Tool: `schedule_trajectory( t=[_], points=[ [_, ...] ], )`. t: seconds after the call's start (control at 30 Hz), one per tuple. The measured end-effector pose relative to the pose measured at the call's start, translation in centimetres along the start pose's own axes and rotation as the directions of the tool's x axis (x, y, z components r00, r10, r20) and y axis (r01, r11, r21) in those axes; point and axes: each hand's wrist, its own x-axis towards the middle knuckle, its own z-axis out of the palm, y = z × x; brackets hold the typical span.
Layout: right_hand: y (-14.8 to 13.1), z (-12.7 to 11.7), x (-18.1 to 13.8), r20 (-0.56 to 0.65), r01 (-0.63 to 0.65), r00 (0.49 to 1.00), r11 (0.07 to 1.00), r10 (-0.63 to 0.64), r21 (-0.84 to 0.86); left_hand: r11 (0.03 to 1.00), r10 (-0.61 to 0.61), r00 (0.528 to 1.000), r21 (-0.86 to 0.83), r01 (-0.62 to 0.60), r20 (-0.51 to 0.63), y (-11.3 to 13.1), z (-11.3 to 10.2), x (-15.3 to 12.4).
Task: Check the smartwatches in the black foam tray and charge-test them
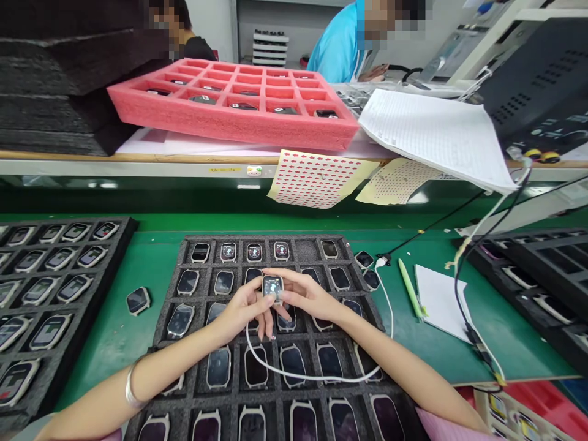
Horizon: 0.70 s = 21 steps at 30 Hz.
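Observation:
A strapless smartwatch (272, 285) with a lit screen is held up over the middle of a dark grey foam tray (301, 247). My left hand (248, 309) grips its left side, thumb near the lower edge. From the right, my right hand (310, 295) closes on the same watch, fingers along its top and thumb at its lower right corner. A white cable (316, 378) loops from beneath my left hand across the tray; its end there is hidden. More watch bodies sit in the tray's compartments, and several in the back row, such as this watch (228, 252), have lit screens.
Another watch tray (124, 236) stands left, near a loose watch (138, 301). Right are loose watches (364, 260), a green pen (410, 288), white paper (441, 300) and dark trays (487, 278). A pink foam tray (229, 125) rests on the shelf. Two people sit beyond.

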Motion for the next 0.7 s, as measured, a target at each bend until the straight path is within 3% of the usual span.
schedule_trajectory(
  t=[0.13,0.27,0.33,0.4,0.47,0.53,0.63,0.7],
  points=[
    [0.4,-0.1,0.1,0.001,-0.101,0.995,0.995,0.101,-0.012,0.997,-0.064,0.997,0.031,0.065,-0.038,-0.1,0.0,0.2],
    [0.2,-0.3,0.0,0.042,-0.045,0.998,0.999,0.046,-0.026,0.992,-0.006,0.999,0.123,0.011,-0.041,-0.2,0.0,0.0],
    [-0.3,-0.3,-0.3,0.057,-0.001,0.998,0.985,0.011,-0.173,0.986,0.008,0.999,0.166,0.001,-0.053,-0.3,0.1,-0.1],
    [-1.1,0.0,-0.6,0.029,0.050,0.999,0.882,-0.041,-0.468,0.980,-0.007,0.997,0.195,0.022,-0.077,-0.5,0.2,-0.1],
    [-2.1,0.4,-1.0,0.002,0.069,0.995,0.662,-0.101,-0.746,0.967,-0.013,0.995,0.252,0.039,-0.102,-0.7,0.4,0.0],
    [-3.2,0.4,-1.3,0.020,0.074,0.993,0.491,-0.115,-0.868,0.944,-0.007,0.994,0.328,0.043,-0.108,-0.9,0.7,0.0],
    [-4.4,-1.7,-1.2,0.061,0.111,0.991,0.489,-0.117,-0.865,0.927,-0.017,0.995,0.372,0.051,-0.094,-0.8,1.0,0.1],
    [-4.6,-4.3,-0.9,0.011,0.094,0.986,0.503,-0.164,-0.859,0.940,-0.034,0.994,0.335,0.068,-0.108,-0.6,1.2,0.1]
  ],
)
